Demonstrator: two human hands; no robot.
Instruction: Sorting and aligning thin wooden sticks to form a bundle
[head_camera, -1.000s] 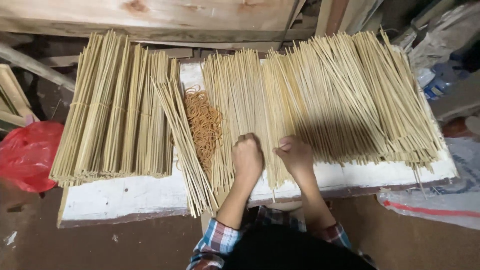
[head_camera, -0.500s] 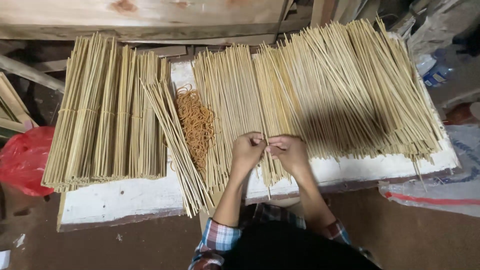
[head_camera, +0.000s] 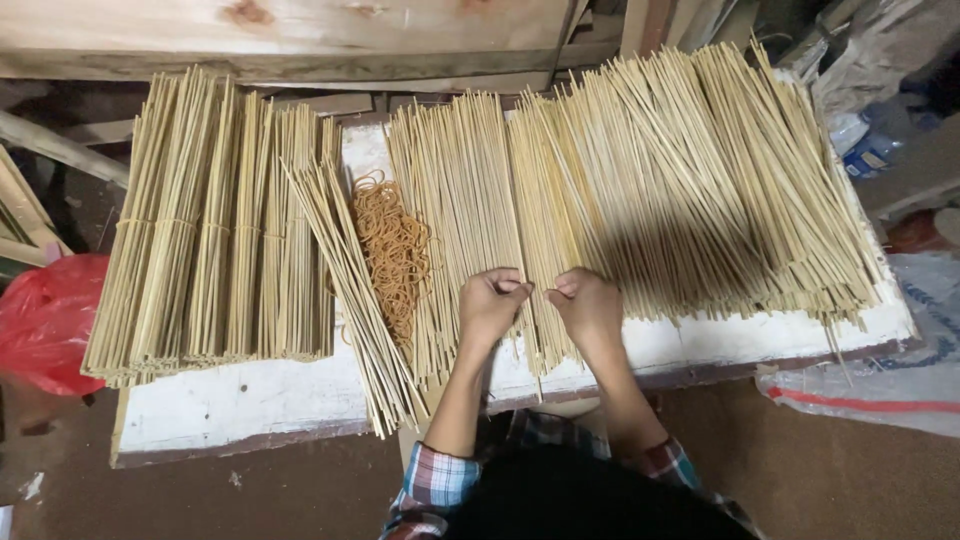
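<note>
My left hand (head_camera: 490, 303) and my right hand (head_camera: 592, 305) rest side by side, a small gap apart, on the near end of a wide layer of loose thin bamboo sticks (head_camera: 640, 190). It covers a white worktable (head_camera: 250, 400). Both hands are curled, fingertips pinching a few sticks (head_camera: 537, 340) that lie between them. Exactly what the fingertips hold is too small to tell. A heap of orange-brown rubber bands (head_camera: 395, 250) lies just left of my left hand. A slanted loose bundle of sticks (head_camera: 350, 290) lies beyond the bands.
Tied stick bundles (head_camera: 210, 230) fill the table's left part and overhang its edge. A wooden board (head_camera: 300, 35) runs along the back. A red plastic bag (head_camera: 45, 320) is on the floor at left. At right are a clear plastic bag (head_camera: 880, 385) and bottles (head_camera: 865, 145).
One second ago my hands lay apart as fists on the sticks. They then met over a few sticks and have now drawn slightly apart again. The camera shifted a little.
</note>
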